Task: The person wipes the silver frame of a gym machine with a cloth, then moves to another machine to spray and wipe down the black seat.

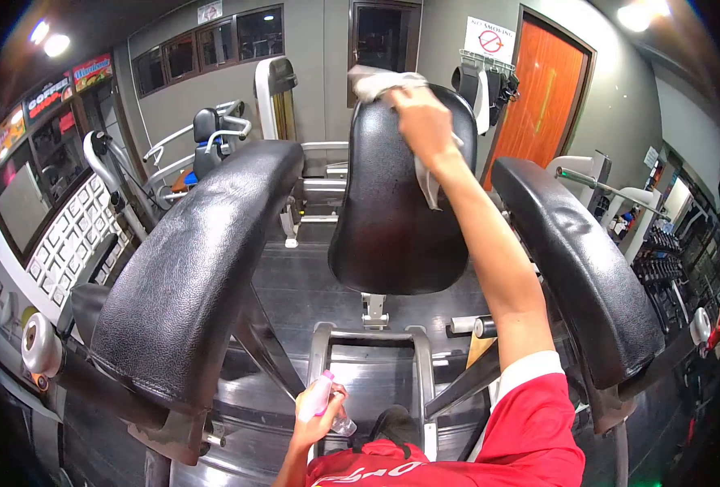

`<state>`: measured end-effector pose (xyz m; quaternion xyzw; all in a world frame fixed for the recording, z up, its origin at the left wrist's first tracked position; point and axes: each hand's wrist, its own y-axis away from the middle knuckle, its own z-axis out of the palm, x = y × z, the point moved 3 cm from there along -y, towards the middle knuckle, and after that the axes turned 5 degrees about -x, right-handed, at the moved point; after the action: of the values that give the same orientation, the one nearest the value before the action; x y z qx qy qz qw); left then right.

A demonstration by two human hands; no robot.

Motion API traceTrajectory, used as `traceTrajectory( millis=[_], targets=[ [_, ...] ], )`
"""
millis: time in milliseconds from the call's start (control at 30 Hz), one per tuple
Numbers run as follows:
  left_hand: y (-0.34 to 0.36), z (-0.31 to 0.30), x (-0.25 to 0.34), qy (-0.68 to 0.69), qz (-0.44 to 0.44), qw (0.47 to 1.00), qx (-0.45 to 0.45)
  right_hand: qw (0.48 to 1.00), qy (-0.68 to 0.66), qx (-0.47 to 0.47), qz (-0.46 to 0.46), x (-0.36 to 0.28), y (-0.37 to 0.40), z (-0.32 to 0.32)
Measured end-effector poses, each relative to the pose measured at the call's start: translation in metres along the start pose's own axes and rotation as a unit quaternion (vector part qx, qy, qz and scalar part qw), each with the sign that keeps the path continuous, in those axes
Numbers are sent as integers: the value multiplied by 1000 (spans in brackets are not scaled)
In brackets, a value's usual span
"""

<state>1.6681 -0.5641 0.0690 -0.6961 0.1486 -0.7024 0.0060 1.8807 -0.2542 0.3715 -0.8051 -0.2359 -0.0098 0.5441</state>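
Observation:
My right hand [425, 126] is stretched forward, closed over a pale cloth [386, 84] at the top edge of a black padded backrest [394, 219]. Part of the cloth hangs down behind my wrist against the pad. Low in front of my body, my left hand [309, 420] is wrapped round a small spray bottle [321, 395] with a pink top and a clear lower part. Long black arm pads flank the backrest, the left pad [202, 268] and the right pad [583, 264].
A grey metal frame [368, 334] stands below the backrest, close to my legs. Round metal end caps [42, 345] stick out at the sides. Other gym machines [207, 134] stand behind on the left. An orange door [536, 101] and a dumbbell rack [660, 268] are on the right.

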Motion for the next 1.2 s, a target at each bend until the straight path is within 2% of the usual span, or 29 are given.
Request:
traceTrajectory(
  millis=[67, 167, 200, 267, 333, 400, 467, 567, 600, 667, 733, 800, 967, 1067, 1133, 1167, 1200],
  targets=[
    [3, 0, -5, 21, -6, 1000, 7, 986, -8, -6, 166, 30, 6, -6],
    [7, 0, -5, 45, -9, 999, 16, 959, -52, 35, 278, 45, 15, -15],
    [8, 1, -4, 50, -6, 999, 21, 958, -53, 35, 279, 41, 14, -13],
    [11, 2, -5, 42, -4, 999, 24, 983, -63, 83, 149, 24, 10, -6],
    [11, 3, -2, 32, 3, 999, 28, 993, -65, 62, 74, -11, 9, 4],
    [13, 4, 0, 75, -2, 996, 51, 995, -92, 22, -41, -41, 15, 16],
    [11, 4, -1, 71, 6, 996, 49, 993, -54, 22, -102, -50, 20, 20],
    [10, 7, -1, 52, 7, 998, 44, 995, -43, -31, -86, -23, 29, 7],
    [11, 7, -1, 52, 8, 998, 39, 994, -97, -11, -57, -11, 32, -4],
    [13, 6, -3, 51, 8, 998, 36, 996, -47, -17, 76, 22, 48, -14],
    [15, 6, -4, 35, 41, 998, 26, 990, -36, 37, 132, 43, 73, -21],
    [18, 6, -12, 56, 28, 998, 27, 988, -40, 79, 124, 50, 102, -17],
    [23, 8, -23, 74, 27, 997, 26, 979, -66, -6, 194, 32, 173, -19],
    [26, 8, -22, 65, 29, 997, 33, 965, -135, -24, 223, 26, 180, -42],
    [26, 9, -20, 55, 18, 998, 26, 928, -189, -124, 295, 41, 164, -56],
    [26, 10, -19, 43, 8, 999, 18, 914, -252, -95, 304, 36, 147, -76],
    [25, 10, -17, 43, 9, 999, 18, 874, -345, -151, 307, 35, 133, -90]
  ],
)
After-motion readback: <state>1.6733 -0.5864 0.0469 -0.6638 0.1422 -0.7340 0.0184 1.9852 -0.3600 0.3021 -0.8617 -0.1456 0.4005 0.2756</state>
